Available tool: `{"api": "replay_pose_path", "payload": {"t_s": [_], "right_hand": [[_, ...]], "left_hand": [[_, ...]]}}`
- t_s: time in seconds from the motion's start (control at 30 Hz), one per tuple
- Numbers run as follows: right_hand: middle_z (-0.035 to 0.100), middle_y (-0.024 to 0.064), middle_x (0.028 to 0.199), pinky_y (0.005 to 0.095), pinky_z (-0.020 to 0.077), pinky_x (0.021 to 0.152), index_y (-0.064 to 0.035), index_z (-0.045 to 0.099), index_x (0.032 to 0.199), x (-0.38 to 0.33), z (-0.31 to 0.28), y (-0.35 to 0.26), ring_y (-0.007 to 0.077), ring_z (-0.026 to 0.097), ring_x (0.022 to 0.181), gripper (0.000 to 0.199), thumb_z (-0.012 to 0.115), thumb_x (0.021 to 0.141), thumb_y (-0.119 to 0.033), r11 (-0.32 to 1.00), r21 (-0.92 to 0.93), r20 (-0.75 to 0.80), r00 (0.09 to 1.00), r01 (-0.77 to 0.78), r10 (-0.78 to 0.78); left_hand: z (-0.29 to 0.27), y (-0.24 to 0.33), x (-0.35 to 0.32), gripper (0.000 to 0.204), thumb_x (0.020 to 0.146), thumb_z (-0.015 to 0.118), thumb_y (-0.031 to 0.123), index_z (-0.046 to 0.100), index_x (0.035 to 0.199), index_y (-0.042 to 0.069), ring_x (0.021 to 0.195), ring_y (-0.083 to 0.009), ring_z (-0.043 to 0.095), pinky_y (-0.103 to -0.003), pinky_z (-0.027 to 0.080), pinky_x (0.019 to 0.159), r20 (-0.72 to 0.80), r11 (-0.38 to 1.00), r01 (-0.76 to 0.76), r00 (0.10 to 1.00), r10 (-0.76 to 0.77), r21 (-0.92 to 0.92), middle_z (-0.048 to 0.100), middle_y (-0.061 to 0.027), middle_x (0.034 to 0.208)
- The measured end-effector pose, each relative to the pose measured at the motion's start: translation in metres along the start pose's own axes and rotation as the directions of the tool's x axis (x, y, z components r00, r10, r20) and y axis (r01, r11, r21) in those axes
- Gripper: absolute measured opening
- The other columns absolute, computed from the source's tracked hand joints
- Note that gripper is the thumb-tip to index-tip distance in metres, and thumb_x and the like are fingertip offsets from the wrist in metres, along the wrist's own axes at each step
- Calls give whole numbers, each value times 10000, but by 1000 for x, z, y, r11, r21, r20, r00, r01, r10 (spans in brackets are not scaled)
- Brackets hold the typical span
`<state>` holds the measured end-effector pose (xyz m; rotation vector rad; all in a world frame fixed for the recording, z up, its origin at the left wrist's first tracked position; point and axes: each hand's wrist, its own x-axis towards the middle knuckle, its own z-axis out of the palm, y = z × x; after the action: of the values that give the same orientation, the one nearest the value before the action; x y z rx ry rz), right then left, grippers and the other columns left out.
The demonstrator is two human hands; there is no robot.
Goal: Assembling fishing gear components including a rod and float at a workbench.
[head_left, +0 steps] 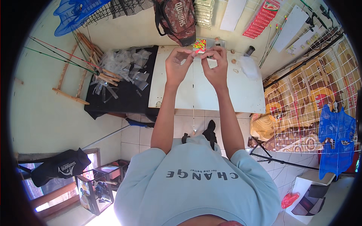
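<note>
Over the far part of a white table, my left hand (178,64) and my right hand (217,64) face each other, thumb and forefinger of each pinched together. A small pinkish-red piece (195,53) shows at my left fingertips. What sits between my right fingertips is too small to make out. Below the hands, a thin line with small dark spots (193,86) runs down toward my shirt; its upper end is hard to see. Just beyond my fingers stands a small box of bright red, yellow and green pieces (200,44).
The white table (233,90) also bears a clear plastic bag (249,67), a dark cylinder (249,51) and small round wooden pieces. To the left, a black-covered table (124,98) holds plastic packets and wooden sticks. A patterned bag (177,22) stands at the back; a white wire grid (313,98) is at right.
</note>
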<state>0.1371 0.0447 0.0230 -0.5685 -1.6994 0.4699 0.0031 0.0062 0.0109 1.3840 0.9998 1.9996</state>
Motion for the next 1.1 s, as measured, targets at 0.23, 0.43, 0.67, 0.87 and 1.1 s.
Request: {"api": "replay_pose_path", "payload": {"t_s": [0.23,0.43,0.67,0.87,1.1], "right_hand": [[613,49,911,347,427,818,-106,672,922,-2,4,-3,232,522,909,182,716,746,-87,993,-114,12,1000,-19,21],[628,37,914,350,449,757,-112,672,908,2,5,-9,213,568,856,149,709,766,-84,972,50,63,972,-231,228],[528,68,856,336,449,728,-105,684,873,-3,8,0,227,536,832,166,655,744,-5,995,-87,-8,999,-42,42],[583,78,887,337,452,752,-91,700,938,-4,12,0,235,542,854,185,704,753,-77,996,-81,15,999,-31,32],[672,72,851,302,457,665,-70,701,940,0,10,-2,191,579,795,174,718,773,-116,991,-14,69,989,-132,133]], "left_hand": [[0,-1,-1,130,831,625,-69,559,927,-11,854,-138,640,-263,505,780,-12,1000,-6,1000,6,-17,661,-98,899],[-5,-4,0,128,832,636,-53,562,927,-7,856,-134,636,-258,501,768,-11,1000,1,1000,-2,-21,658,-93,905],[-8,-6,1,130,833,638,-49,565,931,-4,844,-129,632,-255,495,770,-18,1000,-12,1000,12,-1,656,-90,914],[-8,-4,0,124,839,650,-17,563,927,-6,840,-136,632,-264,500,771,-13,1000,-11,1000,10,-27,653,-91,894],[-10,-6,1,122,840,648,-18,563,926,-4,848,-137,631,-265,502,768,-9,1000,-15,1000,15,-24,652,-88,904]]}}
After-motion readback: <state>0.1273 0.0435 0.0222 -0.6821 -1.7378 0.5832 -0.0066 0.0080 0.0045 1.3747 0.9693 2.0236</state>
